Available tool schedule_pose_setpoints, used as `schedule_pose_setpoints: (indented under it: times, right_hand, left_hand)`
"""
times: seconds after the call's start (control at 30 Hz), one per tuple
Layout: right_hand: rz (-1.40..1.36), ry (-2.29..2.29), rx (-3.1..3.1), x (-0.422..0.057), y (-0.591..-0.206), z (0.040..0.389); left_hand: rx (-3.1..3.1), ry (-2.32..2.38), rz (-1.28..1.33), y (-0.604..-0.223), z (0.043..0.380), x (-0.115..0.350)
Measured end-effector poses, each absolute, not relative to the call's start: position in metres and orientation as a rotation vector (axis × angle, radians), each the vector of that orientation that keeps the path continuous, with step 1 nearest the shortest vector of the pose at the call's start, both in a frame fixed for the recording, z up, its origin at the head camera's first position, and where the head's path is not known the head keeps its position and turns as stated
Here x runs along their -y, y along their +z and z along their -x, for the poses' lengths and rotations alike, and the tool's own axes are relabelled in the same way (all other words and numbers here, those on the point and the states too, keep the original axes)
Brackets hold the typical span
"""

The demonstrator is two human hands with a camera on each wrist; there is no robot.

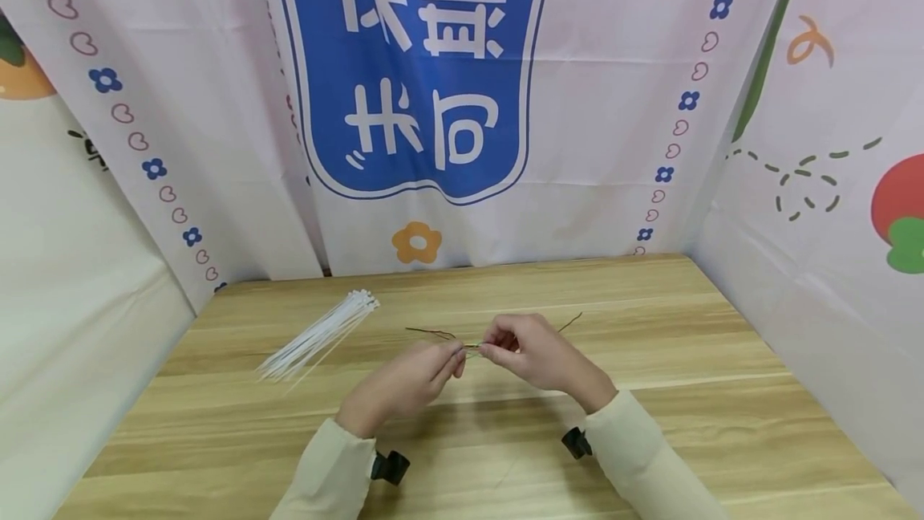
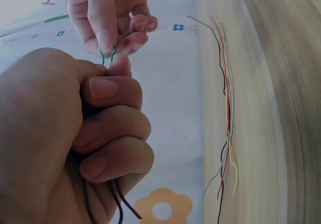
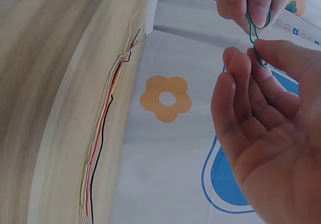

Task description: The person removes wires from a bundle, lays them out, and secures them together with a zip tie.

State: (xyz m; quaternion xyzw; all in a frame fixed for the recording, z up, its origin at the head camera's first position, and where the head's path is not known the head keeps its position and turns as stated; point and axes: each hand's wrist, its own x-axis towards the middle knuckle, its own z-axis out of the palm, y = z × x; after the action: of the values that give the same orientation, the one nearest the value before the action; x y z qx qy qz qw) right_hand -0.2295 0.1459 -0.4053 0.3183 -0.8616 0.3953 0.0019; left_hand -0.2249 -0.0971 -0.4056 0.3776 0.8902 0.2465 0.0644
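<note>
Over the middle of the table, my left hand (image 1: 407, 383) and right hand (image 1: 537, 355) meet fingertip to fingertip. Between them runs a thin green wire (image 3: 251, 29), bent into a small loop. The left thumb and forefinger pinch one part of it; its other fingers curl into the palm, and dark strands (image 2: 125, 202) hang out below them. My right thumb and forefinger pinch the lower part of the loop, the remaining fingers loosely bent. Beyond the hands lies a long bundle of red, black, white and yellow wires (image 2: 228, 108) with splayed ends, its middle hidden by the hands in the head view.
White cable ties (image 1: 318, 339) lie in a fanned bunch on the wooden table (image 1: 216, 432), left of the hands. Printed cloth (image 1: 599, 127) hangs behind the table's back edge and along both sides. Small black devices (image 1: 391, 468) sit at both sleeve cuffs.
</note>
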Motion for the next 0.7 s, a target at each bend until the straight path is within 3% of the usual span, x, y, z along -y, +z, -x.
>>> schedule_pose_setpoints:
  times: [0.7]
  right_hand:
    - [-0.966,1.504,2.67,-0.164,-0.402,0.237]
  left_hand:
    - [-2.665,0.794,-1.159,-0.401,0.233,0.114]
